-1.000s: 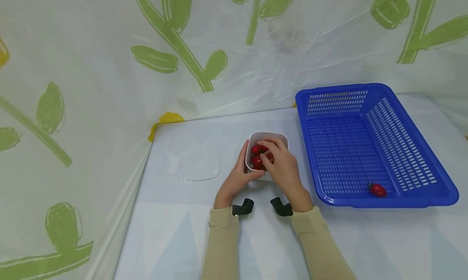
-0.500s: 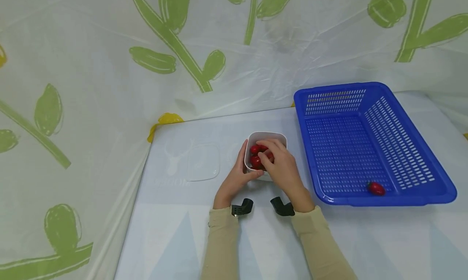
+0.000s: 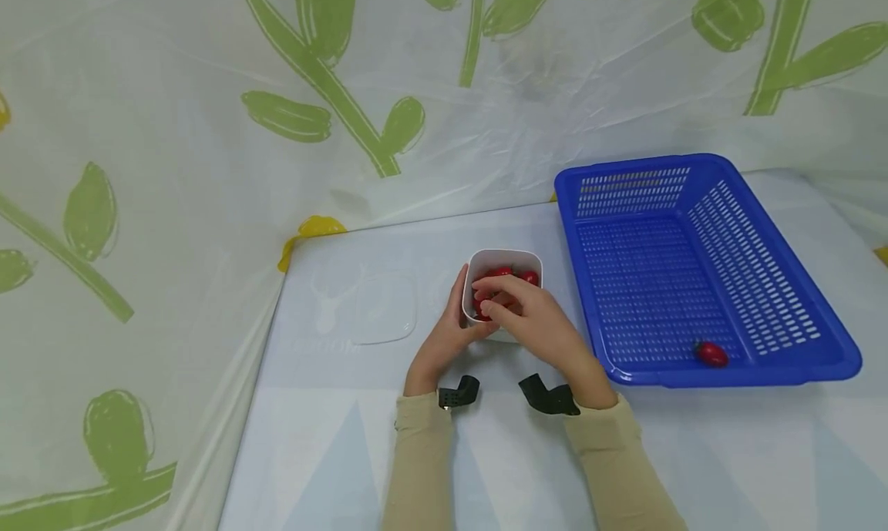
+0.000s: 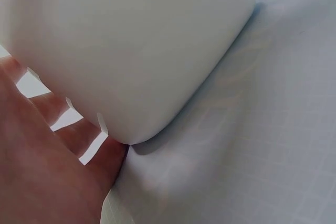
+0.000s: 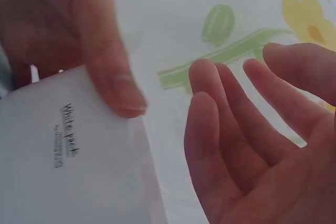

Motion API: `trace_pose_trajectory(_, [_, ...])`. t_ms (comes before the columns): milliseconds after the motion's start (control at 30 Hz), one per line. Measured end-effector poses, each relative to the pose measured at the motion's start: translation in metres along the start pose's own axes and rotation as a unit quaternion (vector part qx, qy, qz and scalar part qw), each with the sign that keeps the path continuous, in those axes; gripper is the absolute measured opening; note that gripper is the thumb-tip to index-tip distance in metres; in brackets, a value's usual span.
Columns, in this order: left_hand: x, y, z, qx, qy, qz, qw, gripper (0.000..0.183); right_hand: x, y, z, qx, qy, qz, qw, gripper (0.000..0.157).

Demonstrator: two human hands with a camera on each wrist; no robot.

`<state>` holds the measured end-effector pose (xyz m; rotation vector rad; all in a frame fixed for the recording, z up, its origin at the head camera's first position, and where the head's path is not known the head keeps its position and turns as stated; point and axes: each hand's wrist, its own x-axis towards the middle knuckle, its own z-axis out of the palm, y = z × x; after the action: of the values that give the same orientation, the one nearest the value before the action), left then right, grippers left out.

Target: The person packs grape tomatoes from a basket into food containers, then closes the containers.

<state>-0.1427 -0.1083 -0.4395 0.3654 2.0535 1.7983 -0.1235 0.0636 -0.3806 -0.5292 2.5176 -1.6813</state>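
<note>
A small white square container (image 3: 512, 258) holds several red cherry tomatoes (image 3: 530, 277). My left hand (image 3: 444, 340) grips its left side, the thumb along the near rim. In the left wrist view, fingers of that hand (image 4: 42, 156) lie against the container's wall (image 4: 136, 51). Over the opening hovers my right hand (image 3: 537, 319), partly hiding the tomatoes. The right wrist view shows this hand (image 5: 252, 140) with loosely bent fingers, nothing visible between them, beside the container's printed side (image 5: 58, 187). One more cherry tomato (image 3: 711, 354) lies in the blue basket (image 3: 645, 284).
The large blue perforated basket stands to the right of the container. A flat clear square lid (image 3: 383, 315) lies on the white table cover to the left. Behind the table hangs a white sheet (image 3: 444, 184) printed with green leaves.
My right hand has shifted slightly left over the container and its wrist has swung right, uncovering tomatoes at the back right. The left hand keeps its grip. The view has drifted slightly.
</note>
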Motion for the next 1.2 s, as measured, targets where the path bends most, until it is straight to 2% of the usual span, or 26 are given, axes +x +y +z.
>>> trace_pose_trajectory(233, [0.002,-0.002,0.0,-0.02,0.0,0.014,0.9997,0.089,-0.005,-0.005,-0.012,0.051,-0.042,-0.001,0.998,0.029])
trace_pose_trajectory(467, [0.005,-0.018,-0.003,-0.018,0.016,-0.008,0.9997,0.088,-0.01,-0.013,-0.014,0.055,-0.074,-0.021,0.995,0.027])
trace_pose_trajectory(567, [0.006,-0.023,-0.004,-0.019,0.018,-0.005,0.9996,0.088,-0.011,-0.017,-0.012,0.054,-0.085,-0.042,0.994,0.026])
trace_pose_trajectory(700, [0.004,-0.018,-0.004,-0.036,0.006,0.006,0.9993,0.088,-0.013,-0.02,-0.011,0.05,-0.089,-0.057,0.993,0.026])
trace_pose_trajectory(900, [-0.002,-0.004,-0.003,-0.031,-0.007,0.014,0.9994,0.091,-0.015,-0.021,-0.013,0.044,-0.094,-0.042,0.994,0.024])
trace_pose_trajectory(1000, [-0.001,-0.003,-0.003,-0.032,-0.011,0.02,0.9992,0.091,-0.018,-0.028,-0.017,0.032,-0.094,-0.03,0.995,0.022])
trace_pose_trajectory(1200, [0.002,-0.003,-0.001,-0.026,-0.007,0.02,0.9995,0.089,-0.025,-0.022,-0.029,-0.001,-0.095,-0.018,0.995,0.024])
